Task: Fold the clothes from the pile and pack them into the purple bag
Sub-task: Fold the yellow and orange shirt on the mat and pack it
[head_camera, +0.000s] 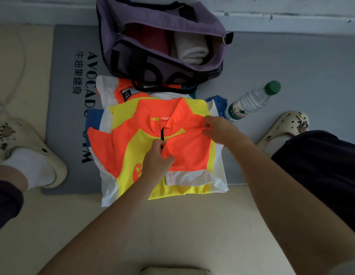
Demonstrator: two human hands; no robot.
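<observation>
An orange, yellow and white zip-neck jersey (188,153) lies partly folded on the floor, on top of other jerseys (111,90). My left hand (157,157) pinches the jersey at the lower end of its black zip. My right hand (220,129) pinches the orange fabric at the jersey's right shoulder. The purple bag (144,62) stands open just beyond the pile, with a dark red garment and a rolled white one inside.
A grey mat (69,120) with dark lettering lies under the pile and bag. A clear water bottle (252,100) with a green cap lies right of the jerseys. My feet in cream clogs (287,126) flank the pile. A pale wall base runs behind the bag.
</observation>
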